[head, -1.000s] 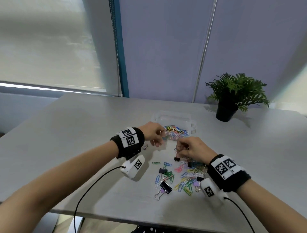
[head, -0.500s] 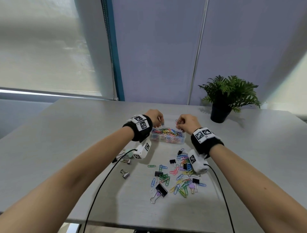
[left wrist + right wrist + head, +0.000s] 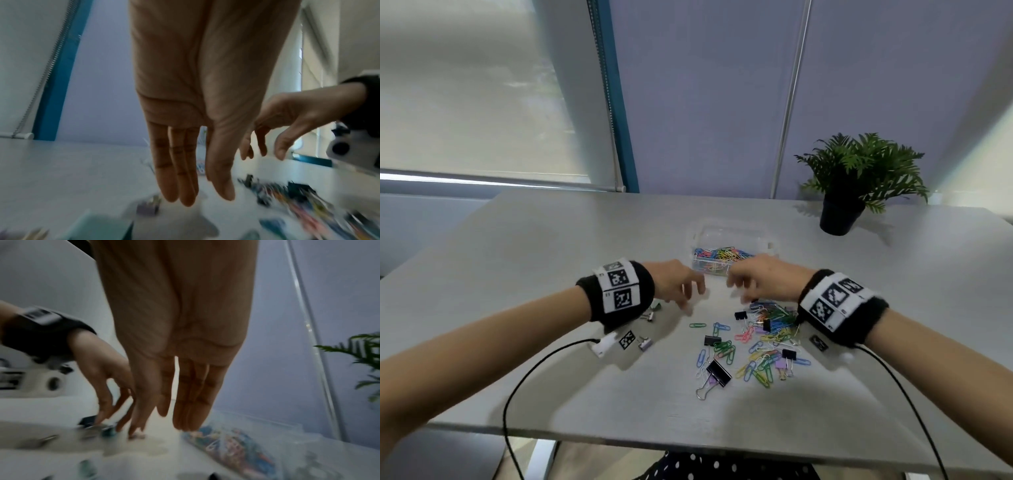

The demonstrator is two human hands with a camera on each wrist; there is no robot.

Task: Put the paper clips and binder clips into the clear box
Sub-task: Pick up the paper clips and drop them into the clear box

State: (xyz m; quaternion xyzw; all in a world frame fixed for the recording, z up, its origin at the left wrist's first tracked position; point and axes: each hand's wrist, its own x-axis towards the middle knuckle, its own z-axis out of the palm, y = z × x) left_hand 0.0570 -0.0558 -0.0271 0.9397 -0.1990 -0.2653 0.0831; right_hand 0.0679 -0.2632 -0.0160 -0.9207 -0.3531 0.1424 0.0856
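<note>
The clear box [image 3: 734,236] sits at mid-table with coloured paper clips [image 3: 722,255] inside; it also shows in the right wrist view as the clear box [image 3: 267,434]. A loose pile of coloured paper clips [image 3: 767,346] and black binder clips [image 3: 718,372] lies in front of it. My left hand [image 3: 681,287] hovers just left of the pile, fingers straight and pointing down, holding nothing [image 3: 197,191]. My right hand [image 3: 750,281] hovers over the pile's far edge near the box, fingers hanging straight, also empty [image 3: 164,423].
A potted plant [image 3: 859,178] stands at the back right. A few small binder clips [image 3: 645,342] lie under my left wrist. The table's front edge [image 3: 688,442] is close to me, and cables trail from both wrist cameras.
Both hands have drawn back from above the box toward the loose pile and lowered, fingers now spread and empty. The clips they pinched half a second ago are gone from them.
</note>
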